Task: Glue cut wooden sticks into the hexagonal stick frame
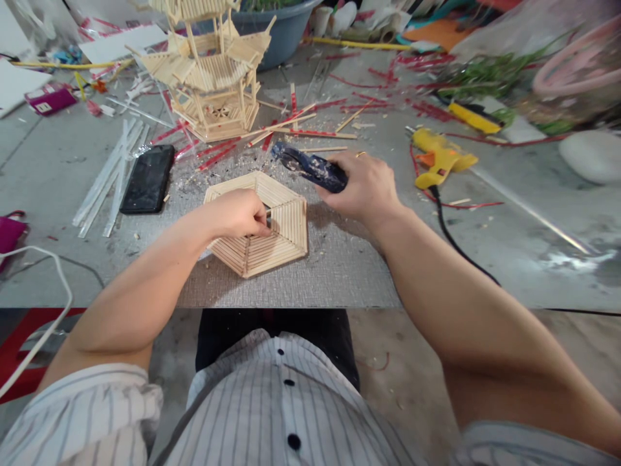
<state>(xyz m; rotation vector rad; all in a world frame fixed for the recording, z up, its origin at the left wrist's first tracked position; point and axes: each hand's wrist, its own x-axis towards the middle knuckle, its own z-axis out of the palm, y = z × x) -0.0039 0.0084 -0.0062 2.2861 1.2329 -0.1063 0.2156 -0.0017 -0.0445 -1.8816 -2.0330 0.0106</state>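
Note:
A hexagonal panel of thin wooden sticks [286, 243], with a small opening at its centre, lies near the table's front edge. My left hand [242, 213] is over its middle, fingers pinched together at the opening. Whatever lies between those fingertips is too small or hidden to make out. A thin stick or seam runs from there to the panel's right corner. To the right of the panel, my right hand [366, 184] is wrapped round a dark blue plier-like hand tool [315, 169]. The tool's head points left, above the panel's far edge, apart from it.
Behind stands a tiered stick pagoda [218, 84]. A black phone [148, 179] and clear glue sticks [104, 178] lie left. On the right is a yellow glue gun [439, 155] with a black cord. Loose sticks [310, 133], red strips and a blue basin [286, 32] are farther back.

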